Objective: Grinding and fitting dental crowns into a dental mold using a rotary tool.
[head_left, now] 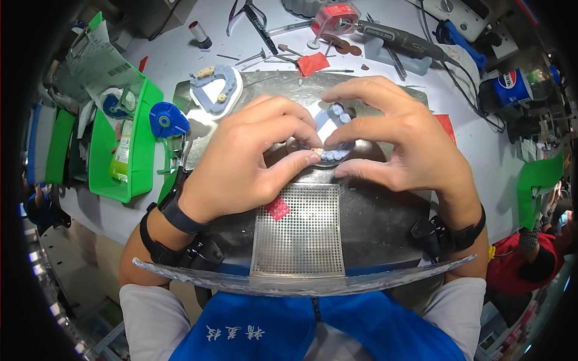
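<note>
Dental model (335,155) sits between left hand (247,159) and right hand (412,141).

Table (171,59) — metal plate (385,222), green bin (142,171)

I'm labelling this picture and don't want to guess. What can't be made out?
All in the head view:
Dental model: partly covered by the left hand and right hand; their exact contact is unclear.
Tooth-coloured piece at the left thumb: too small and covered to tell if it's loose.
Green bin: floor partly hidden by a yellow-green packet.
Grey ridged object: cut off by the top edge.
</note>
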{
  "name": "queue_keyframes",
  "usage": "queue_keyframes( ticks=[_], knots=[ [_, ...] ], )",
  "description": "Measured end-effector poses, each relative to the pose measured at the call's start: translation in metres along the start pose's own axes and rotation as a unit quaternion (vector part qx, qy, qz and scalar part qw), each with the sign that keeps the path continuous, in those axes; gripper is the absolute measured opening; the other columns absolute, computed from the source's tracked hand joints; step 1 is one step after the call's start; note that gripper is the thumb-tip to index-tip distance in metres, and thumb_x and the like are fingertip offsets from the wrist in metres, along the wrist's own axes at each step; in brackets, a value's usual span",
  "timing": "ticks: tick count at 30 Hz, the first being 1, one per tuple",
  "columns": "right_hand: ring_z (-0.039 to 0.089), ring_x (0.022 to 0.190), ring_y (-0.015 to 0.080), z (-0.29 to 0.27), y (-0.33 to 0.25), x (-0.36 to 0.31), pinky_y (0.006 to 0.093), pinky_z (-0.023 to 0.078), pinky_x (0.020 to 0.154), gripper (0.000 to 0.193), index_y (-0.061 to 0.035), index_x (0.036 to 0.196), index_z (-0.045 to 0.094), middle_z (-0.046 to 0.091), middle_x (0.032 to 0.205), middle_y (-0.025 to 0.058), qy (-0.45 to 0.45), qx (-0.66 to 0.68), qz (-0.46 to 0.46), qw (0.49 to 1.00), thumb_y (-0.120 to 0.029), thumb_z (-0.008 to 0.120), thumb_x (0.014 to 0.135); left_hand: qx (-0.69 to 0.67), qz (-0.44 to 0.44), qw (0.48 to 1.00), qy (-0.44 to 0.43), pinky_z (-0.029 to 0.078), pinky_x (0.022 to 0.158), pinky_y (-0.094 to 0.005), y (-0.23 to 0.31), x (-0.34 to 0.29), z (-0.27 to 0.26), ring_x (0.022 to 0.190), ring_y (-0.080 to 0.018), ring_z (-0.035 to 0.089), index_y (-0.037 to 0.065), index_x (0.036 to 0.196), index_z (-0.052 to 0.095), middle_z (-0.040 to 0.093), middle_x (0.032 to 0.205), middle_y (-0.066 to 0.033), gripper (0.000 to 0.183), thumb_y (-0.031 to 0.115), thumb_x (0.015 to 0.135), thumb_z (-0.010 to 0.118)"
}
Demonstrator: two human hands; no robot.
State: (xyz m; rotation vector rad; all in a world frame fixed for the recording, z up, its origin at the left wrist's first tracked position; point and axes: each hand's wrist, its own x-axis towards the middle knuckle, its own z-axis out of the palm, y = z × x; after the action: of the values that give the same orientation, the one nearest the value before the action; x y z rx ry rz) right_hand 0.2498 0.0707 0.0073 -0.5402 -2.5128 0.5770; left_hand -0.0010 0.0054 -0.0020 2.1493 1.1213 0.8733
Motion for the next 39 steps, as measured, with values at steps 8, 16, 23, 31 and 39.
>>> queue_keyframes(
  ticks=[8,16,23,31,39],
  knots=[
    [0.069,0.105,0.0321,0.008,0.007,-0.004,0.0385,0.055,0.089,0.027,-0.0098,0.093,0.079,0.069,0.124,0.0122,0.005,0.036,-0.006,0.999,-0.015,0.089,0.069,0.057,0.037,0.998,0.011,0.055,0.085,-0.0349,0.003,-0.002,-0.001,0.099,-0.0266,0.069,0.005,0.099,0.075,0.072,0.111,-0.0108,0.019,0.005,0.081,0.080],
    [0.074,0.091,0.0229,0.002,0.001,-0.001,0.0324,0.056,0.084,0.017,-0.0015,0.098,0.077,0.075,0.114,0.0182,0.068,0.217,0.036,0.973,-0.010,0.079,0.083,0.117,0.156,0.978,0.067,0.057,0.082,-0.0387,0.009,0.003,-0.009,0.096,-0.0325,0.071,0.003,0.113,0.072,0.073,0.109,-0.0149,0.049,0.006,0.067,0.086],
    [0.070,0.098,0.0197,0.007,-0.005,-0.002,0.0313,0.055,0.088,0.016,0.0037,0.102,0.075,0.073,0.117,0.0196,0.053,0.374,0.091,0.922,-0.009,0.072,0.092,0.123,0.184,0.971,0.087,0.058,0.072,-0.0382,0.011,-0.001,-0.010,0.087,-0.0322,0.073,0.000,0.110,0.071,0.073,0.101,-0.0163,0.054,0.010,0.061,0.089],
    [0.069,0.102,0.0196,0.006,-0.008,-0.001,0.0306,0.054,0.090,0.017,0.0047,0.104,0.073,0.072,0.119,0.0185,0.043,0.386,0.069,0.919,-0.009,0.070,0.095,0.114,0.187,0.972,0.083,0.058,0.068,-0.0362,0.014,-0.002,-0.014,0.081,-0.0323,0.074,-0.002,0.108,0.071,0.073,0.094,-0.0171,0.046,0.013,0.067,0.087],
    [0.068,0.101,0.0184,0.005,-0.005,-0.002,0.0305,0.053,0.089,0.017,0.0040,0.107,0.073,0.072,0.120,0.0179,0.054,0.368,0.081,0.925,-0.009,0.069,0.096,0.133,0.158,0.971,0.124,0.060,0.078,-0.0384,0.007,0.002,-0.008,0.094,-0.0306,0.073,0.008,0.121,0.070,0.074,0.106,-0.0112,0.067,0.019,0.059,0.091]
  ],
)
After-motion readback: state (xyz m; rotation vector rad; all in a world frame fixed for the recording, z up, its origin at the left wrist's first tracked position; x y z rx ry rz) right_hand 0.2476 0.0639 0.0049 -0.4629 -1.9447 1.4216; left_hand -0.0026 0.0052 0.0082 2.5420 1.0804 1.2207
